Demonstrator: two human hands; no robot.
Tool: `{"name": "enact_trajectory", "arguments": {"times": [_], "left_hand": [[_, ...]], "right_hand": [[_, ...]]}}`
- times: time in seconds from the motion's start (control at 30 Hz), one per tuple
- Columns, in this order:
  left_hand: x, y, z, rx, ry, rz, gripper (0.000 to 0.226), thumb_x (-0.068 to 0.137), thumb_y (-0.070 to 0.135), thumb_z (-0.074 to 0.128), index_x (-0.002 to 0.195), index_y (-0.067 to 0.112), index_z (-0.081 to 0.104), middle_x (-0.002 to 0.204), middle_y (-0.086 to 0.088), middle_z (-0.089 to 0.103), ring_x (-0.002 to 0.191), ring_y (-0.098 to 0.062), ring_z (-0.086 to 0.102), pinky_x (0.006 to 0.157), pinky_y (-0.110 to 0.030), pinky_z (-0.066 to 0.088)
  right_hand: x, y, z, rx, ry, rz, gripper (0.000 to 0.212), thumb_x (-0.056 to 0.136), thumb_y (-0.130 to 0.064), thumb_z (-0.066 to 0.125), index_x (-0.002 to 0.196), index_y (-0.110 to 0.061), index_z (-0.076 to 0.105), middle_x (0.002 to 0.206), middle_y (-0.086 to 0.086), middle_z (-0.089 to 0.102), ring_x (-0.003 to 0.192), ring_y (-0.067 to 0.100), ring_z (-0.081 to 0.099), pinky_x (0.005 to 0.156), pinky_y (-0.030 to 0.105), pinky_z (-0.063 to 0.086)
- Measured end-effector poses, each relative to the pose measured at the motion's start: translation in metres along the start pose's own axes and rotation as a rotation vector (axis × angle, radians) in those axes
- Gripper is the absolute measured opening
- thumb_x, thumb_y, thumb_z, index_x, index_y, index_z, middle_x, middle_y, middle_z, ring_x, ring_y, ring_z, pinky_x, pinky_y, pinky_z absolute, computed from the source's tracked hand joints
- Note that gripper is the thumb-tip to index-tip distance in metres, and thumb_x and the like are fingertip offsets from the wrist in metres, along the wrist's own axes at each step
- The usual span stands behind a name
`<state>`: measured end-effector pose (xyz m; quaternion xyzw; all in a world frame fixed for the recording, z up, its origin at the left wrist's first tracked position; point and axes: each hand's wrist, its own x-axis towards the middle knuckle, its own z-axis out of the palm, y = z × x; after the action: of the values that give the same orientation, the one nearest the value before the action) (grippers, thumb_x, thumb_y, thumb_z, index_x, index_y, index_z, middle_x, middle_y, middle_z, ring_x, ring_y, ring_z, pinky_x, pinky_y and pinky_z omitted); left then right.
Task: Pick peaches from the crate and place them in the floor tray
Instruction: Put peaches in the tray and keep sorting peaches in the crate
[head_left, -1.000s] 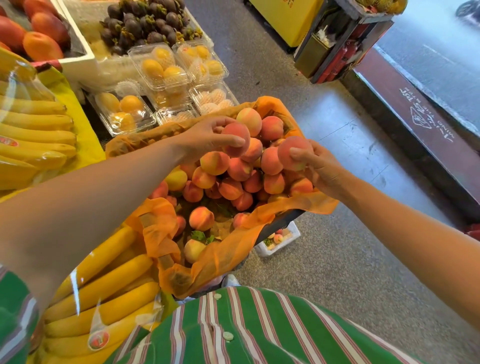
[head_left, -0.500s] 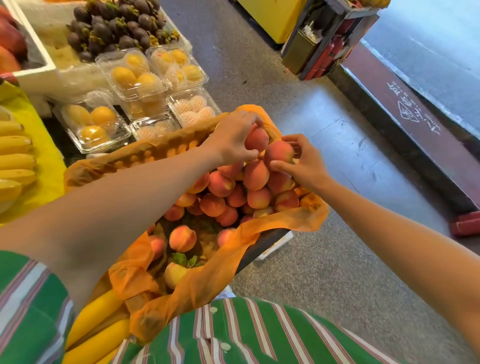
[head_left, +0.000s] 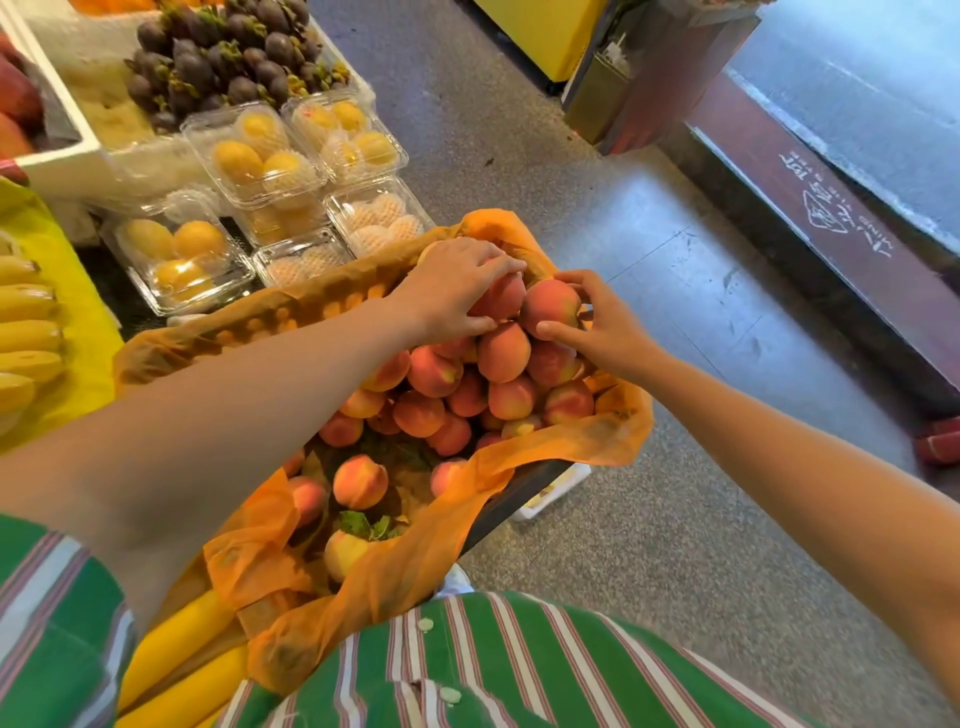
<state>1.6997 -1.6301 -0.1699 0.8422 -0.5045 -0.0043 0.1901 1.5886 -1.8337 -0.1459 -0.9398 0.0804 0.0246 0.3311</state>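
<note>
Nearest the striped green shirt (head_left: 493, 670), an orange-plastic-lined dark crate (head_left: 524, 491) holds piled pink-orange peaches (head_left: 434, 371). Farther in, the left hand (head_left: 457, 291) grips one top peach (head_left: 501, 299); the right hand (head_left: 605, 325) fingers clasp its neighbouring peach (head_left: 549, 306).

White writing and a small emblem are showing on the dark red mat (head_left: 831, 218) lying across the floor at the doorway. From here the characters are facing away and blurring, so nothing is reading clearly. No other labels are showing legibly.
</note>
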Motion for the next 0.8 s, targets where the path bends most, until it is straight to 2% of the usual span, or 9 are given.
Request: {"name": "enact_trajectory", "arguments": {"times": [0.1,0.2,0.3,0.43,0.53,0.6,0.67,0.73,0.8], "left_hand": [[-0.004,0.001,-0.005,-0.007,0.015,-0.013,0.082,0.071,0.034,0.077,0.142,0.014,0.042,0.14,-0.016,0.046,0.131,-0.035,0.041,0.106,-0.048,0.034],[-0.013,0.002,-0.016,-0.06,0.086,0.007,0.077,0.072,0.03,0.077,0.139,0.009,0.044,0.137,-0.019,0.046,0.127,-0.037,0.043,0.106,-0.045,0.034],[-0.028,-0.002,-0.029,-0.065,0.148,0.051,0.062,0.073,0.033,0.069,0.13,0.013,0.051,0.124,-0.015,0.05,0.113,-0.034,0.05,0.095,-0.046,0.042],[-0.051,-0.005,-0.034,-0.093,0.113,0.029,0.052,0.073,0.026,0.074,0.12,0.012,0.058,0.115,-0.014,0.054,0.106,-0.032,0.052,0.088,-0.042,0.044],[-0.066,-0.004,-0.034,-0.129,0.108,0.051,0.033,0.075,0.025,0.074,0.105,0.014,0.065,0.1,-0.009,0.059,0.089,-0.024,0.055,0.072,-0.034,0.045],[-0.077,-0.002,-0.037,-0.202,0.023,0.037,0.019,0.078,0.025,0.073,0.094,0.016,0.067,0.088,-0.002,0.061,0.077,-0.018,0.055,0.064,-0.029,0.041],[-0.087,-0.002,-0.038,-0.234,-0.128,-0.03,0.012,0.08,0.029,0.073,0.085,0.019,0.069,0.077,0.006,0.061,0.07,-0.014,0.056,0.062,-0.027,0.04],[-0.097,-0.001,-0.04,-0.271,-0.362,-0.142,0.014,0.081,0.034,0.072,0.079,0.02,0.07,0.074,0.007,0.065,0.07,-0.014,0.06,0.064,-0.03,0.047],[-0.105,-0.002,-0.038,-0.354,-0.651,-0.244,0.014,0.084,0.03,0.071,0.086,0.016,0.074,0.086,0.003,0.072,0.076,-0.011,0.064,0.07,-0.029,0.053]], "right_hand": [[0.0,-0.002,-0.002,-0.011,-0.013,0.016,0.07,0.078,-0.032,0.078,0.136,-0.014,0.044,0.133,0.007,0.051,0.121,0.021,0.049,0.097,0.032,0.042],[-0.001,-0.009,-0.004,-0.034,0.093,-0.028,0.078,0.072,-0.047,0.075,0.134,-0.01,0.047,0.132,0.008,0.048,0.123,0.021,0.046,0.102,0.036,0.039],[-0.004,-0.024,-0.005,-0.028,0.211,-0.136,0.077,0.068,-0.055,0.061,0.129,-0.009,0.051,0.128,0.006,0.049,0.122,0.019,0.044,0.102,0.034,0.037],[-0.002,-0.04,0.007,-0.137,0.207,-0.272,0.07,0.07,-0.052,0.063,0.125,-0.008,0.056,0.129,0.015,0.052,0.126,0.026,0.044,0.103,0.028,0.03],[-0.006,-0.049,0.02,-0.141,0.214,-0.344,0.058,0.072,-0.041,0.069,0.12,-0.01,0.059,0.123,0.012,0.056,0.121,0.025,0.048,0.103,0.033,0.036],[-0.012,-0.06,0.027,-0.106,0.236,-0.424,0.044,0.075,-0.028,0.072,0.113,-0.01,0.061,0.116,0.009,0.059,0.113,0.021,0.051,0.097,0.036,0.042],[-0.02,-0.072,0.037,-0.029,0.189,-0.486,0.034,0.077,-0.02,0.072,0.107,-0.007,0.062,0.106,0.008,0.062,0.1,0.017,0.056,0.087,0.029,0.047],[-0.03,-0.082,0.051,0.098,-0.021,-0.458,0.027,0.081,-0.014,0.072,0.106,-0.004,0.063,0.097,0.006,0.066,0.089,0.014,0.062,0.078,0.025,0.049],[-0.038,-0.088,0.065,0.159,-0.306,-0.358,0.024,0.086,-0.011,0.071,0.107,-0.004,0.064,0.097,0.007,0.07,0.089,0.012,0.066,0.079,0.026,0.053]]}}
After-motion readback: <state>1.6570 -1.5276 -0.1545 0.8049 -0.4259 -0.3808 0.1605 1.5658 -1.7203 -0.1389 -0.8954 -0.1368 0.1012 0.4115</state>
